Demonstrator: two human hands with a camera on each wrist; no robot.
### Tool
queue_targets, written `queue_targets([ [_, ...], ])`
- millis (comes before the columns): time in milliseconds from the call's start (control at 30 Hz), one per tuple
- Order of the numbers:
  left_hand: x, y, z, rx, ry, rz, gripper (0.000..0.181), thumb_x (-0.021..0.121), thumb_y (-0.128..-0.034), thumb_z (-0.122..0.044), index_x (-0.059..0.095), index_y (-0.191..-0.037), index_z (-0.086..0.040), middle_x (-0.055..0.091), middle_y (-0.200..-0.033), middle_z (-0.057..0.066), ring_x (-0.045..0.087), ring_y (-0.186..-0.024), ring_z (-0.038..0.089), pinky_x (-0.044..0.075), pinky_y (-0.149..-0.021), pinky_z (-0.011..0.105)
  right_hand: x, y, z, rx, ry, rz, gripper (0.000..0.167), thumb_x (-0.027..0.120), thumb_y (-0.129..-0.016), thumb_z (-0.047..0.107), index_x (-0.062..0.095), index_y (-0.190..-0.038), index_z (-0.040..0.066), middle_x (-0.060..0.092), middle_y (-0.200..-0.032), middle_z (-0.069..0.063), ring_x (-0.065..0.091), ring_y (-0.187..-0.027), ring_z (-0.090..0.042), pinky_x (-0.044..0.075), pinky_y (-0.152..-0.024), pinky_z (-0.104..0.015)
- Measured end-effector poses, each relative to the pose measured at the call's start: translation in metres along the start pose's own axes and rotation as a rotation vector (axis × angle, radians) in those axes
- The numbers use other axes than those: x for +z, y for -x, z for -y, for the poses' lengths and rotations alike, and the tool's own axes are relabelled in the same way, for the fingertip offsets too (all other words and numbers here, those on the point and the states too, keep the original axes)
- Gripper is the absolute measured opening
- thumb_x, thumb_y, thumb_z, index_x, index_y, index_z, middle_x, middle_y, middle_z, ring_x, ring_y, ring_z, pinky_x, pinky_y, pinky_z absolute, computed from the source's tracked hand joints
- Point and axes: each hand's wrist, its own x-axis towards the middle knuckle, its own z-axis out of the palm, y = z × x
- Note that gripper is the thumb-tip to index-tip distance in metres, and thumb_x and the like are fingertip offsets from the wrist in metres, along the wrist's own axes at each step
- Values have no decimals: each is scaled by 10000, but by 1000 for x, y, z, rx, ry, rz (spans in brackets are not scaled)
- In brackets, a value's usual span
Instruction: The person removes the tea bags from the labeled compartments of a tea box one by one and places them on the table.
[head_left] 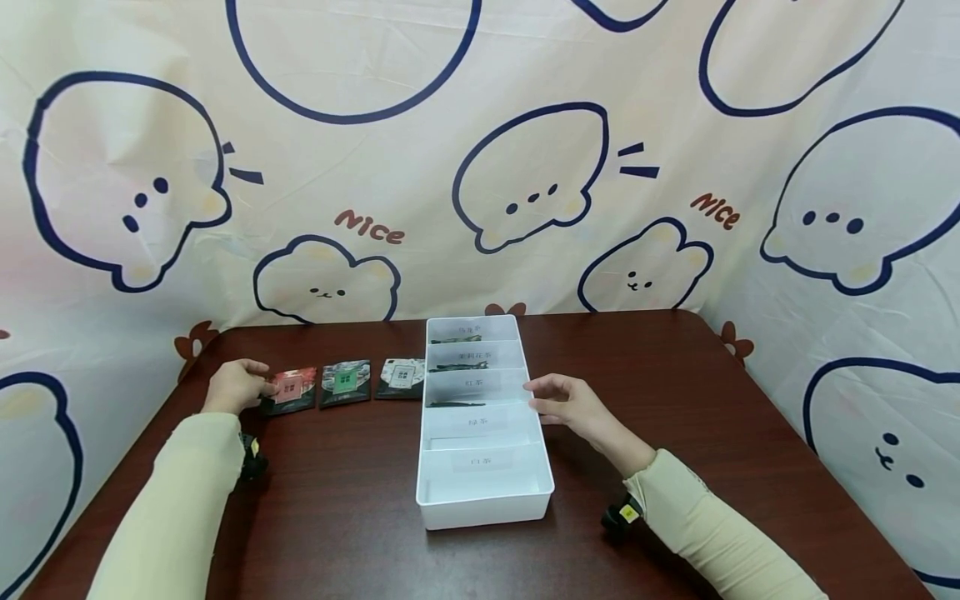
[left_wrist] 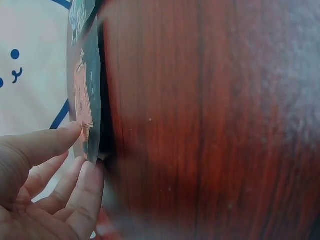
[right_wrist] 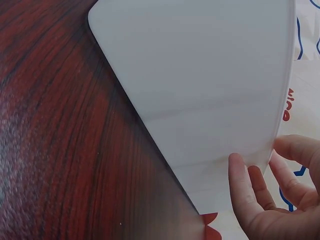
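My left hand (head_left: 234, 387) pinches the near left corner of a red-labelled tea packet (head_left: 294, 389), thumb on its face and fingers beneath its edge in the left wrist view. To the right lie a green-labelled packet (head_left: 346, 382) and a white-labelled packet (head_left: 401, 378). My right hand (head_left: 572, 408) touches the right side of a long white divided box (head_left: 486, 510). In the right wrist view, fingertips rest near the rim and outer wall (right_wrist: 200, 100), with the fingers loosely bent. Dark packets stand in the box's three far compartments; the two near ones show only paper labels.
The box stands on a dark reddish-brown wooden table (head_left: 337, 500). A cream cloth printed with cartoon outlines (head_left: 420, 183) hangs behind the table and along both sides. Black wrist cameras (head_left: 621, 515) are worn under both sleeves.
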Motion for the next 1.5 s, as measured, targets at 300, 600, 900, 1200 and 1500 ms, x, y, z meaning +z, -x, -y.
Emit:
queue_targets([
  [300, -4, 2, 0, 19, 13, 16, 500, 670, -891, -103, 490, -1301, 118, 518, -1253, 360, 659, -931, 380, 574, -771, 412, 0, 0, 0, 7, -4, 0, 367, 665, -904, 92, 586, -1233, -49, 601, -1192, -226, 642, -941, -167, 568, -820, -382],
  [600, -12, 9, -20, 80, 97, 30, 532, 630, -931, -139, 437, -1371, 90, 508, -1304, 329, 632, -1023, 344, 558, -833, 411, 0, 0, 1, 12, 5, -3, 358, 669, -904, 100, 596, -1230, -29, 606, -1192, -201, 640, -948, -172, 568, -821, -380],
  [900, -13, 27, -68, 218, 190, 45, 555, 581, -974, -276, 416, -1424, 3, 468, -1381, 273, 538, -1187, 406, 546, -872, 335, 0, 0, 2, 13, 8, -5, 359, 669, -903, 100, 597, -1231, -29, 605, -1196, -206, 637, -949, -170, 567, -825, -385],
  [1200, -8, 58, -124, 369, 218, 99, 546, 609, -955, -320, 457, -1413, -67, 511, -1347, 207, 580, -1100, 245, 527, -774, 156, 1, 1, 2, 10, -4, -11, 360, 669, -902, 93, 595, -1230, -37, 606, -1188, -218, 641, -938, -168, 569, -818, -384],
  [1500, 13, 97, -161, 501, 239, 169, 447, 645, -939, -287, 538, -1337, -112, 573, -1307, 131, 573, -1141, 260, 515, -873, 288, 2, 1, 2, 11, -3, -17, 350, 674, -899, 94, 606, -1222, -23, 609, -1188, -206, 637, -950, -167, 566, -827, -399],
])
